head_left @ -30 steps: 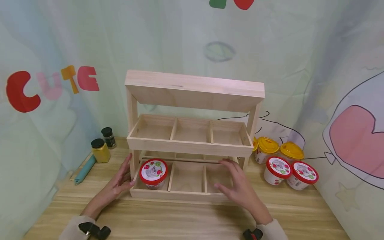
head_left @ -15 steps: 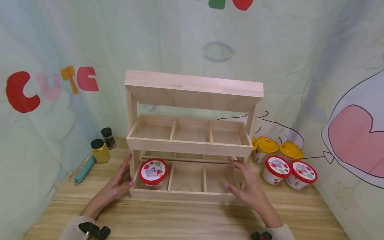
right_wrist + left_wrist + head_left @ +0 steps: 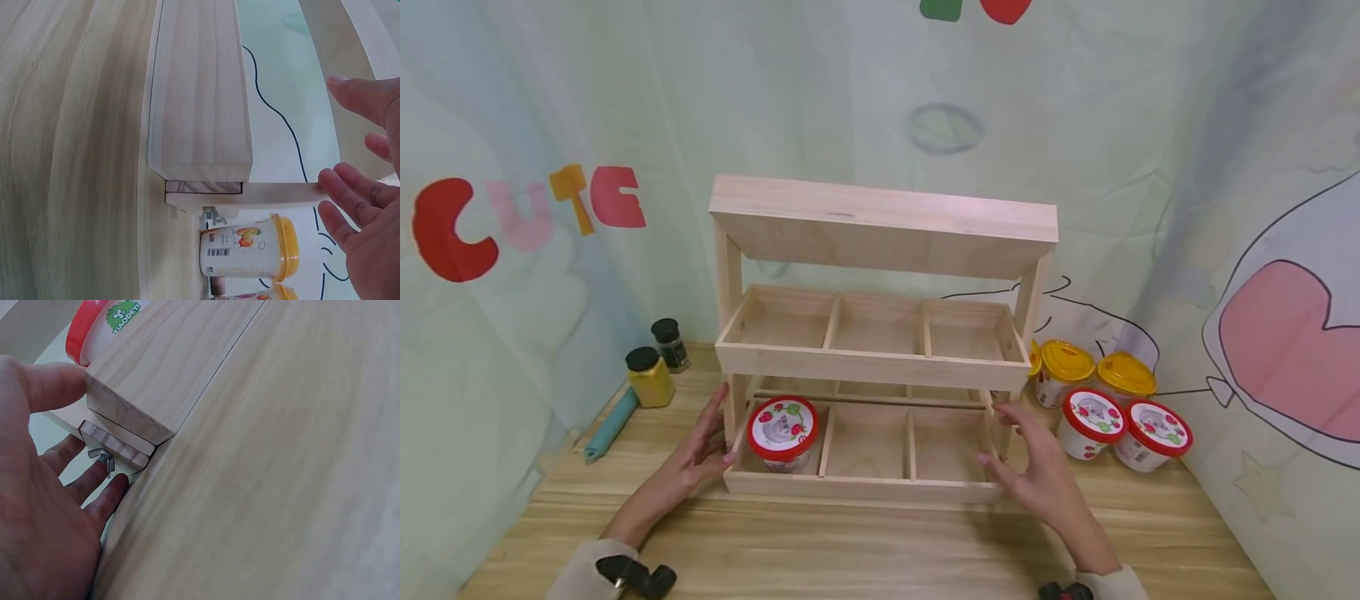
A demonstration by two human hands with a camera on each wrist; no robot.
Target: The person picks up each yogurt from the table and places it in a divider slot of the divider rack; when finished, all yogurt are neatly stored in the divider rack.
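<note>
A two-tier wooden display rack (image 3: 872, 364) with a slanted top board stands on the wooden table. Each tier is split into three compartments. In the lower left compartment sits a white tub with a red strawberry-print lid (image 3: 783, 427). My left hand (image 3: 688, 458) rests along the rack's left end, thumb at the front corner and fingers reaching back beside a wing nut (image 3: 102, 456) in the left wrist view. At the right end, my right hand (image 3: 1037, 471) hovers with its fingers spread, thumb near the lower tier's front corner. It holds nothing.
Right of the rack stand two red-lidded tubs (image 3: 1153, 435) in front of several yellow-lidded tubs (image 3: 1067, 363). At the left are a yellow jar (image 3: 652, 383), a small black-capped bottle (image 3: 672, 346) and a teal roll (image 3: 612, 427). A printed curtain (image 3: 850, 100) hangs close behind.
My right hand has moved right, from over the lower right compartment to the rack's right end. My left hand and the tub in the rack have stayed put.
</note>
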